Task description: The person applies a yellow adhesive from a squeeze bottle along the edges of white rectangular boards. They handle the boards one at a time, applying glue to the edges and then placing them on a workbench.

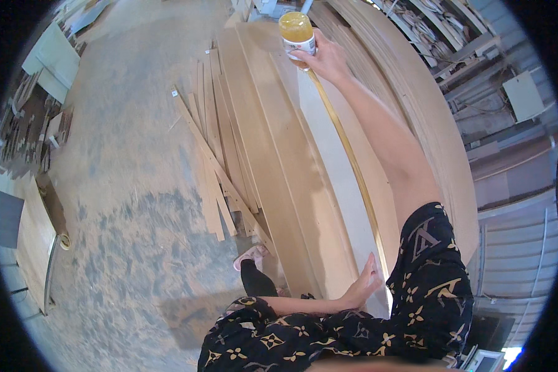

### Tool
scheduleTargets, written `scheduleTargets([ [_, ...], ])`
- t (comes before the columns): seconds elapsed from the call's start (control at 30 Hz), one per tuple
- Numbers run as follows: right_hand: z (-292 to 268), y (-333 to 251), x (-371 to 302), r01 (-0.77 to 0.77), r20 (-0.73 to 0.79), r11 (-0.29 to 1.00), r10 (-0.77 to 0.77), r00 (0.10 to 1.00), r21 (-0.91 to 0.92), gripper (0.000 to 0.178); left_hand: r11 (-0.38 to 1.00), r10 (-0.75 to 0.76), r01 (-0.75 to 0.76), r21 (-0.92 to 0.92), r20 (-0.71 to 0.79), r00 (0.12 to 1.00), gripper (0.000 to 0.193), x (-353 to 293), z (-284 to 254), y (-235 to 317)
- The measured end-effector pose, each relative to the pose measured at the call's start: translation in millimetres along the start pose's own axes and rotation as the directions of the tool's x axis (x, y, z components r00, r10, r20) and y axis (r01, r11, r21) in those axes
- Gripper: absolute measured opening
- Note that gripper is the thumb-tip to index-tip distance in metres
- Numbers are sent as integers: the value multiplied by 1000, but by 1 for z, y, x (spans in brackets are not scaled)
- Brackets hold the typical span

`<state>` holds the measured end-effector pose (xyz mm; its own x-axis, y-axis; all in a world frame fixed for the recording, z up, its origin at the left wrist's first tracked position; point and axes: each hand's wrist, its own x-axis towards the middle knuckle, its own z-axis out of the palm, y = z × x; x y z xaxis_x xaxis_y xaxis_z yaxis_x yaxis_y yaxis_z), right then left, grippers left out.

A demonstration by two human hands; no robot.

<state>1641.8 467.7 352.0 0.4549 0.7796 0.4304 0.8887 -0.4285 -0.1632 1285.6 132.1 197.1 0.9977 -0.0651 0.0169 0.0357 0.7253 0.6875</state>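
Gripped in the right hand (328, 57), a white-labelled bottle of amber liquid (300, 46) stands out at the far end of a long white strip (328, 142), seen as we look down past black sleeves patterned in gold (434, 273). Along the white strip's right side runs a slim yellow line (354, 162), unbroken as far as we can see, from near the body up to the bottle; whether it is laid liquid or solid edging, we cannot tell. The left hand (361, 290), open and holding nothing, is at the strip's near end; contact there is unclear to us. Brown boards (279, 130) flank the white strip on both sides, and loose narrow slats (219, 166) lie farther left of it. By our reading, the stretch between the two hands already carries its line. Past the bottle we make out no more of it, and how much remains to be covered there, we cannot judge.
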Motion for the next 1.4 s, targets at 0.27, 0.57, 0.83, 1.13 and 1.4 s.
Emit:
scheduleTargets([
  [0.27,-32,10,-60,255,92,959,-267,959,120,62,997,-71,69,44,33,997,84,-8,-8,7],
  [0.57,-3,-1,-9,78,20,991,-81,996,112,59,1000,-19,19,12,23,1000,85,-7,-13,-5],
  [0.83,7,15,0,128,-15,983,-127,992,134,65,999,-21,21,-29,14,1000,87,-6,-15,-17],
  [1.13,-22,26,-72,52,25,936,-65,998,349,65,997,-56,54,60,22,998,85,-13,-27,-13],
  [1.4,6,-4,2,5,-35,984,2,999,179,62,999,19,-20,50,17,1000,85,-9,-23,-23],
])
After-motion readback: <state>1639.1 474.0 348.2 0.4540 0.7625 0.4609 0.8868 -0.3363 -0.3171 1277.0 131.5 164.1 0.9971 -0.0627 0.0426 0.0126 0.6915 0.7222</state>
